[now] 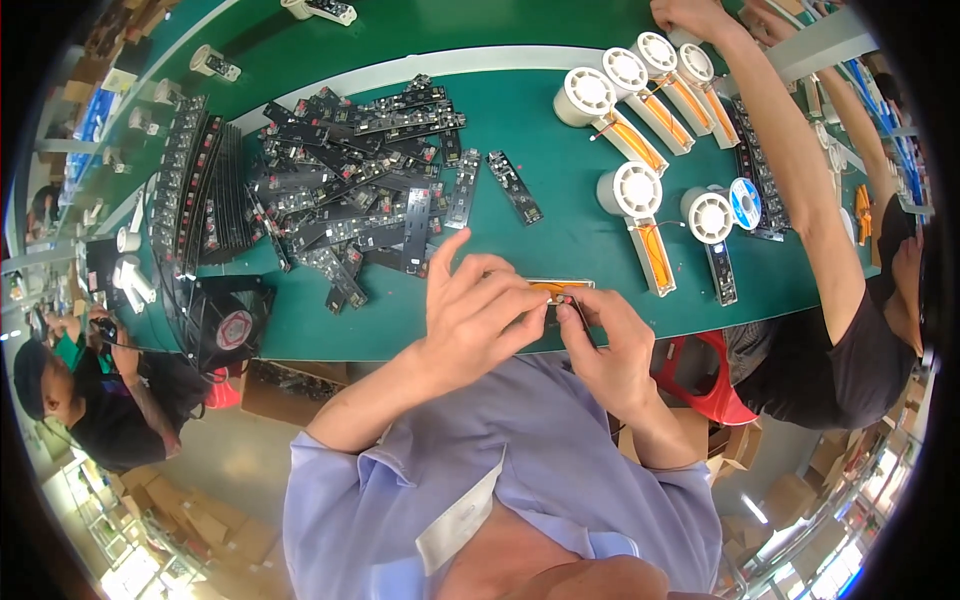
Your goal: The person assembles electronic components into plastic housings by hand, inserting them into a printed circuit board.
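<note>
Close to my chest, at the table's front edge, both my hands meet over a small open white handle housing (548, 284) with orange wires inside. My left hand (475, 315) has its thumb and index finger pinched at the wires, its other fingers raised and spread. My right hand (620, 345) is closed, thumb and fingers pinching a dark narrow piece that looks like a circuit board (578, 314). The fingers hide most of these parts. To the right stand white handheld fans (645, 225) with open handles and orange wires; one nearby handle holds a black board (721, 272).
A big heap of black circuit boards (340, 180) covers the left of the green table (540, 130), beside a stacked row (195, 190). One board (515, 187) lies apart. A black cooling fan (230, 325) sits front left. A co-worker's arm (790, 150) reaches in at right.
</note>
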`<state>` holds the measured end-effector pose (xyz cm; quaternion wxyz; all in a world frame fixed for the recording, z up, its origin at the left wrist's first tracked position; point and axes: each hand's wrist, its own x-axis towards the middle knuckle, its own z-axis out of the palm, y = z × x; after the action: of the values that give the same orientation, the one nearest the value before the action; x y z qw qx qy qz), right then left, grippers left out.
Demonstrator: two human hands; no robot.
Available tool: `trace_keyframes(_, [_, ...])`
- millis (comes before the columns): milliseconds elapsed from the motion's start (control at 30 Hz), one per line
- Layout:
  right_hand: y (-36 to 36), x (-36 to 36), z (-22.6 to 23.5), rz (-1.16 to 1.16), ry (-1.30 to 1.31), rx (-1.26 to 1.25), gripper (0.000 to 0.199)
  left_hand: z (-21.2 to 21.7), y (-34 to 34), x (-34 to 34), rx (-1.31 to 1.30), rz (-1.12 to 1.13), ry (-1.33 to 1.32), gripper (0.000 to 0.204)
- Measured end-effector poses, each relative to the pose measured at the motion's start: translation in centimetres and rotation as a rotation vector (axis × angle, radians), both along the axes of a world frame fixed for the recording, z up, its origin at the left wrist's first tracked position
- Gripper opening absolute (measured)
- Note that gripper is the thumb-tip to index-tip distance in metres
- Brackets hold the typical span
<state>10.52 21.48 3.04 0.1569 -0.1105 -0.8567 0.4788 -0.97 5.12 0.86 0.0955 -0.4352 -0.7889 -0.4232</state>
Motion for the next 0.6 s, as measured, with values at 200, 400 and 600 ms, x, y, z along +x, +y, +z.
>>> trace_keyframes(200, [-0.5,-0.4,-0.6,0.021,0.063,0.103,0.024,-0.6,0.2,0.1,-0.014,0.019,0.093,0.016])
trace_keyframes(400, [-0.7,-0.5,-0.5,0.038,0.048,0.136,0.027,-0.8,0.0,0.1,-0.024,0.022,0.174,0.016])
trace_keyframes(600, [-0.7,-0.3,0.0,-0.008,0.023,0.17,0.026,-0.8,0.6,-0.1,-0.022,-0.014,0.183,0.014])
